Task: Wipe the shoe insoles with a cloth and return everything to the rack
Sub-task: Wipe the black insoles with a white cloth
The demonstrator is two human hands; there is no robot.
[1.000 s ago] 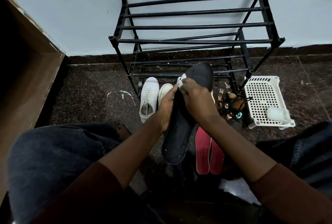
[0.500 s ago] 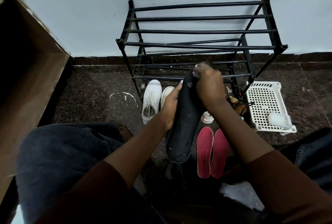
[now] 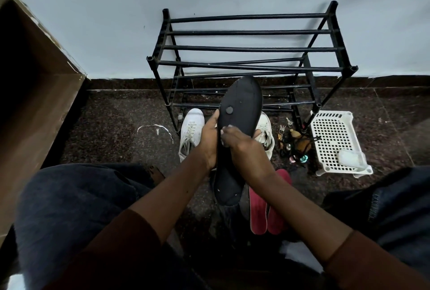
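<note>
While my left grip (image 3: pixel 210 140) clasps the black insole (image 3: pixel 239 108) before the rack (image 3: pixel 249 66), my right grip (image 3: pixel 242 143) pinches the cloth (image 3: pixel 223 130) against it; red insoles (image 3: pixel 267 210) and white sneakers (image 3: pixel 190 131) before the rack await return.

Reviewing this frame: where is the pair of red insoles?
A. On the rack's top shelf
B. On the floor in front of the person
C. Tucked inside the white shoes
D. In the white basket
B: the red insoles lie side by side on the floor, nearer the person than the rack.
</note>
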